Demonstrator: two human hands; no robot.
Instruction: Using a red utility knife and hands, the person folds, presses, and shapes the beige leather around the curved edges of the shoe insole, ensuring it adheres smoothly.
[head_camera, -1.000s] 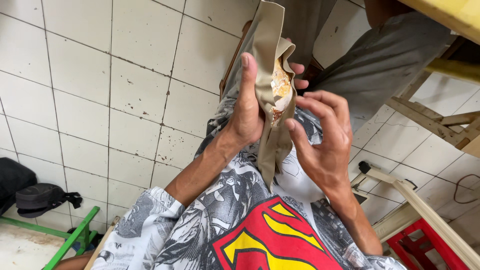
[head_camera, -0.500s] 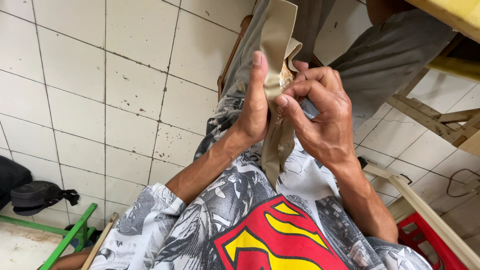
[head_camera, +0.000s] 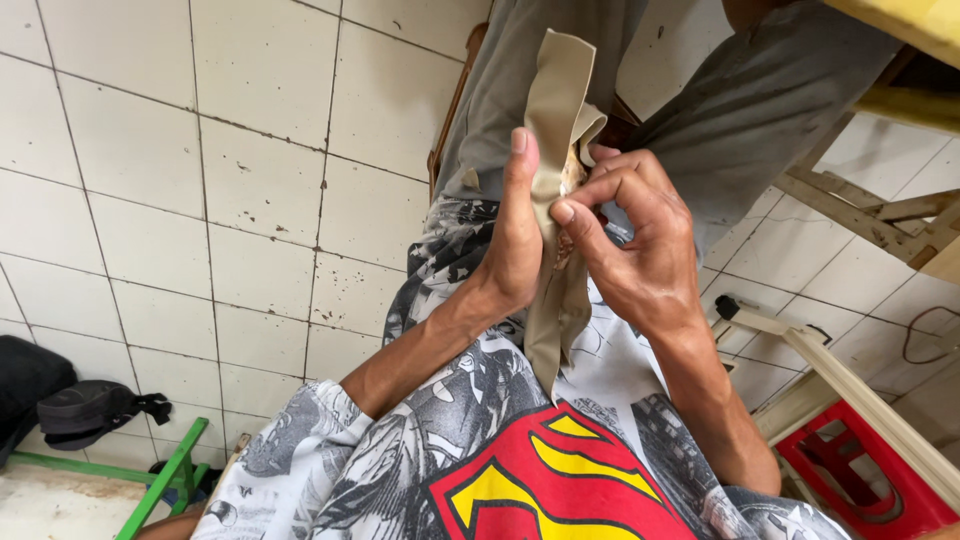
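Cloth (head_camera: 556, 300), beige strip, held upright above lap. Left hand (head_camera: 515, 235) clasped flat along its left edge, thumb up. Right hand (head_camera: 640, 245) pinching its folded middle from the right, fingertips (head_camera: 563, 212) pressed on fabric. Hanging below both grips toward printed shirt (head_camera: 520, 470). Behind the grips, grey trousers (head_camera: 700, 90); tiled floor (head_camera: 200, 200) left; red stool (head_camera: 860, 480) lower right.

grey printed shirt (head_camera: 470, 440), red-yellow emblem (head_camera: 560, 485), grey trousers (head_camera: 740, 110)
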